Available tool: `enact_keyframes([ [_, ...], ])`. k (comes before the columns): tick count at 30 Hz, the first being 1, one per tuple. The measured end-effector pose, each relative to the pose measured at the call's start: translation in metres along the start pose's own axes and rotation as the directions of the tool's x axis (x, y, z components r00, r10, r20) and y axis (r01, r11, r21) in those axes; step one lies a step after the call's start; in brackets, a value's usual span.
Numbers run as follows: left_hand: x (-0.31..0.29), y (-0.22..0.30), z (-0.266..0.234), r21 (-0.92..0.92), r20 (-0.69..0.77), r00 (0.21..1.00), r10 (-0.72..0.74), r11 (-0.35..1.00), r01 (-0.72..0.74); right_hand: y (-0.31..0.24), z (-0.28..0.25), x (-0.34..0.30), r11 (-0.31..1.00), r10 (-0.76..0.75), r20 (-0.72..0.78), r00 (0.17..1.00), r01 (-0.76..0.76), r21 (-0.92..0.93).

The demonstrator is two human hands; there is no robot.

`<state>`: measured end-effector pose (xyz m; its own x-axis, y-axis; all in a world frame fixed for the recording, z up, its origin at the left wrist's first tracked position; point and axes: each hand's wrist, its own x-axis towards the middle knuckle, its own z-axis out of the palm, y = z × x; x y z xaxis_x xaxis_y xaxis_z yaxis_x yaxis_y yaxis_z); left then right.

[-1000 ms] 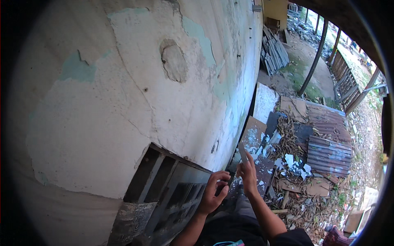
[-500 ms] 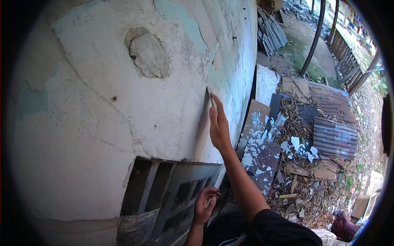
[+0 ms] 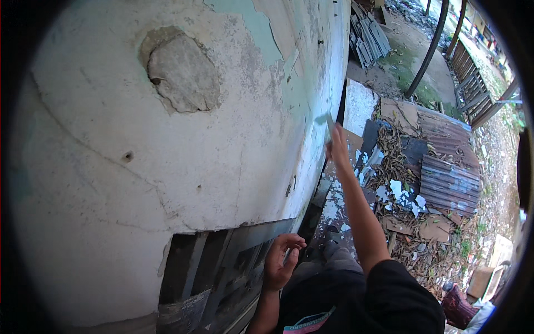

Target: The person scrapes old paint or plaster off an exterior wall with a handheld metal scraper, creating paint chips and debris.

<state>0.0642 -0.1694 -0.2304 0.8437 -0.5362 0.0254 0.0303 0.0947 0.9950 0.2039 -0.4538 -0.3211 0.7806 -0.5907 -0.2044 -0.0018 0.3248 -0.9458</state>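
My right hand (image 3: 337, 149) is closed around a scraper; its thin blade (image 3: 330, 120) points up toward the wall's right-hand part, and its handle is hidden in my fingers. Whether the blade touches the wall I cannot tell. Pale plaster covers most of the wall (image 3: 245, 145), with patches of flaking light green paint (image 3: 256, 28). Low in front of my body, my left hand (image 3: 282, 260) holds nothing. Its fingers are loosely curled, the thumb apart, beside the louvred window (image 3: 222, 267).
A rounded patch of rough plaster (image 3: 183, 72) marks the wall's upper left. Paint flakes (image 3: 331, 209) litter the boards by my feet. To the right lie rusty corrugated sheets (image 3: 449, 183) and dry leaves (image 3: 400, 150). Further off stand a wooden fence (image 3: 470, 72) and posts (image 3: 431, 50).
My right hand has swung rightward with the scraper, from the wall's middle to near its right edge. My left hand stays low, and the view has shifted a little.
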Motion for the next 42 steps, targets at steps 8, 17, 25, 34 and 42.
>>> enact_keyframes([
  [8, 0.009, -0.028, -0.010, -0.011, -0.099, 0.993, -0.058, 0.998, 0.057, 0.104, -0.113, -0.143, 0.786, 0.619, -0.039, 0.785, -0.617, 0.051],
  [17, 0.048, -0.051, -0.004, -0.017, -0.104, 0.992, -0.075, 0.997, 0.074, 0.068, 0.005, -0.097, 0.978, 0.204, 0.209, 0.956, -0.193, -0.073],
  [25, 0.046, -0.054, -0.006, -0.042, -0.023, 0.995, -0.098, 0.994, 0.097, 0.091, 0.075, -0.056, 0.985, -0.163, -0.073, 0.984, 0.159, -0.061],
  [34, 0.052, -0.068, -0.008, -0.002, 0.021, 0.991, -0.132, 0.991, 0.132, 0.079, 0.042, 0.074, 0.970, -0.235, -0.203, 0.951, 0.216, -0.112],
  [42, 0.056, -0.084, -0.007, 0.002, 0.017, 0.982, -0.190, 0.982, 0.190, 0.107, 0.017, 0.034, 0.993, -0.107, -0.267, 0.958, 0.087, -0.086],
])
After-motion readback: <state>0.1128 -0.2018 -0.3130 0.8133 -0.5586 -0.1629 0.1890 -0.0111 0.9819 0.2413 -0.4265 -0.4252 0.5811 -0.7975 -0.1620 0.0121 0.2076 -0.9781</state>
